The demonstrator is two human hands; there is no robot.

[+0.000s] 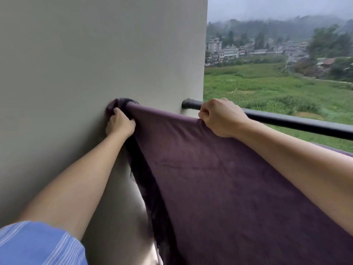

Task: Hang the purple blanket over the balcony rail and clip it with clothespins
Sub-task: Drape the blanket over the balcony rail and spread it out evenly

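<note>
Soft matte purple blanket (219,178) fills lower centre, top edge stretched taut. Left hand (120,123) fingers bunch its corner against smooth grey wall (76,54); right hand (219,117) fingers pinch edge beside round dark metal rail (305,125).

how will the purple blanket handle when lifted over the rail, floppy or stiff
Likely floppy: the purple blanket hangs limp below the left hand and right hand. Probably slides off the smooth round rail if unclipped.

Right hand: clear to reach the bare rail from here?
Probably yes. The right hand looks close to the rail, nothing between them, but its fingers are pinching the purple blanket edge, so the cloth comes along.
</note>
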